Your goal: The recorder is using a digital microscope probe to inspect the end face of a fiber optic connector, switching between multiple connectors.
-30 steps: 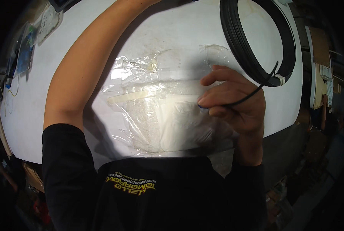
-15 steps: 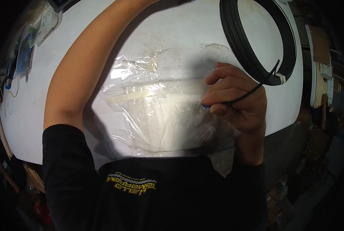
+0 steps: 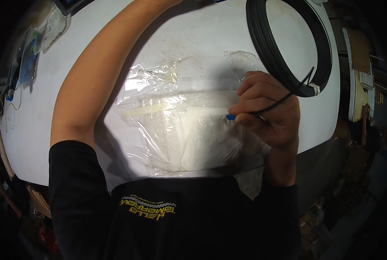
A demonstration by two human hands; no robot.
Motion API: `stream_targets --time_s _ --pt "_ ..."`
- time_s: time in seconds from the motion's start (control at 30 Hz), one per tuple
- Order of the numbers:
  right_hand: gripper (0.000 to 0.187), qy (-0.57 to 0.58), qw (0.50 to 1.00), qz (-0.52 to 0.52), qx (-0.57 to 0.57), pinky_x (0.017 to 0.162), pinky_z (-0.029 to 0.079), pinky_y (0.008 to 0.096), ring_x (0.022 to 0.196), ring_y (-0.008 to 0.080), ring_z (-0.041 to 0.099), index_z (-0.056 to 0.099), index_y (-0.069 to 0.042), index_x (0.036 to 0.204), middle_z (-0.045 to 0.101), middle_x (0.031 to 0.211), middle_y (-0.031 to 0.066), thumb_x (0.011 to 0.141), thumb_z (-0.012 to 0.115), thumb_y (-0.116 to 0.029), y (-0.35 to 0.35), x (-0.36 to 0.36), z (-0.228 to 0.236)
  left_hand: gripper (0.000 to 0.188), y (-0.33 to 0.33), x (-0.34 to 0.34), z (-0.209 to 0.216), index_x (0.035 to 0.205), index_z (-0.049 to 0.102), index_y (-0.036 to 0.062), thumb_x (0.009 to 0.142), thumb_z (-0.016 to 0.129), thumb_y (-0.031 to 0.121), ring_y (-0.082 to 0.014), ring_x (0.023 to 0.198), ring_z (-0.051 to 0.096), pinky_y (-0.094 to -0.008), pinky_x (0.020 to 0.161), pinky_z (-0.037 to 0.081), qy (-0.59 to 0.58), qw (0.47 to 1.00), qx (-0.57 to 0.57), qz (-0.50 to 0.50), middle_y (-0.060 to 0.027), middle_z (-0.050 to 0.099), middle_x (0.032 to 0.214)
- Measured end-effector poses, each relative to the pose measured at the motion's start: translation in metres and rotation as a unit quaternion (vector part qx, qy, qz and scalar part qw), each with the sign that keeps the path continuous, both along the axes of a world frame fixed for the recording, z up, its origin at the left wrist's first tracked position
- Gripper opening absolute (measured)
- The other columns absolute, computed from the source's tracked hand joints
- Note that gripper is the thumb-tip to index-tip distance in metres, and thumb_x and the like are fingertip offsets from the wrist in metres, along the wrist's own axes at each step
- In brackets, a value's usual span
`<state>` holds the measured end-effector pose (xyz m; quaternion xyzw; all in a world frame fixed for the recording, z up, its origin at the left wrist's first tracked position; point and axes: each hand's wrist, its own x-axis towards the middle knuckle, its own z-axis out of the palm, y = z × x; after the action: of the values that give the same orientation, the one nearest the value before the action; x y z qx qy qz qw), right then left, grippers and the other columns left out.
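Observation:
My right hand (image 3: 269, 110) is closed, thumb and fingertips pinching a thin black cable (image 3: 284, 100) near a small blue end piece (image 3: 230, 117) that pokes out from the fingertips. From the hand the cable curves up to the right, across the edge of a large black cable coil (image 3: 262, 47). Beneath and left of this hand lies a clear plastic bag (image 3: 159, 130) with a white folded packet (image 3: 206, 143) inside. My left arm (image 3: 89, 82) stretches up across the table, and its hand is cut off by the top edge.
The white table (image 3: 193, 37) bears the bag and the coil. A clear bag with blue items (image 3: 27, 58) and a thin yellow cord (image 3: 11, 104) lie at its left edge. A dark device (image 3: 70, 5) sits at the far left. Cardboard (image 3: 360, 52) stands beyond the right edge.
My right fingers have shifted slightly, and more of the blue end piece shows at the fingertips. A small blue-tipped thing shows more at the top edge. The left arm has barely moved.

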<state>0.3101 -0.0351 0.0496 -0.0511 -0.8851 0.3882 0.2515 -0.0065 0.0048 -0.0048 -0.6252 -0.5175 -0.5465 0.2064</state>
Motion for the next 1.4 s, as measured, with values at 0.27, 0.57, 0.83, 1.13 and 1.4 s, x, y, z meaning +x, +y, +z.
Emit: stream_targets --time_s 0.27,0.57,0.83,1.13,1.4 --pt "0.023 -0.002 0.999 0.002 0.043 0.080 0.057 0.0394 0.082 0.0235 0.069 0.081 -0.008 0.084 0.067 0.076 0.0020 0.079 0.090 -0.028 0.001 0.001 0.005 0.053 0.001 -0.001 0.001 0.131 0.063 0.0004 0.083 0.079 0.018 -0.0358 0.114 0.062 -0.0439 0.099 0.051 0.007 1.000 0.010 0.004 -0.0178 0.065 0.124" --pt "0.021 -0.031 0.998 -0.006 0.054 0.089 0.056 0.0432 0.083 0.0218 0.070 0.081 -0.011 0.082 0.067 0.075 0.0002 0.077 0.092 -0.028 -0.003 0.001 0.008 0.053 0.001 -0.002 0.001 0.131 0.063 0.0004 0.083 0.078 0.018 -0.0362 0.115 0.062 -0.0439 0.100 0.051 0.012 1.000 0.010 0.005 -0.0179 0.065 0.125" --pt "0.020 -0.037 0.998 -0.012 0.044 0.097 0.055 0.0459 0.084 0.0211 0.071 0.081 -0.012 0.082 0.069 0.076 -0.0005 0.077 0.091 -0.028 -0.003 0.003 0.009 0.052 0.000 0.000 0.002 0.129 0.064 -0.0001 0.082 0.079 0.018 -0.0367 0.116 0.063 -0.0446 0.101 0.050 -0.008 1.000 0.007 -0.005 -0.0185 0.065 0.125" --pt "0.015 -0.026 0.999 -0.043 0.021 0.103 0.054 0.0495 0.084 0.0208 0.072 0.081 -0.013 0.080 0.069 0.075 -0.0012 0.079 0.090 -0.025 -0.005 0.004 0.009 0.052 -0.001 0.002 0.003 0.129 0.064 -0.0004 0.082 0.079 0.017 -0.0371 0.115 0.062 -0.0448 0.101 0.050 -0.014 1.000 -0.003 -0.001 -0.0188 0.065 0.125" --pt "0.013 -0.040 0.998 -0.024 0.036 0.105 0.054 0.0504 0.085 0.0214 0.073 0.081 -0.013 0.081 0.069 0.074 -0.0006 0.078 0.090 -0.023 0.000 0.004 0.007 0.052 0.000 0.004 0.003 0.130 0.064 0.0010 0.082 0.079 0.017 -0.0369 0.115 0.062 -0.0442 0.100 0.051 -0.026 1.000 0.001 -0.009 -0.0181 0.065 0.126"
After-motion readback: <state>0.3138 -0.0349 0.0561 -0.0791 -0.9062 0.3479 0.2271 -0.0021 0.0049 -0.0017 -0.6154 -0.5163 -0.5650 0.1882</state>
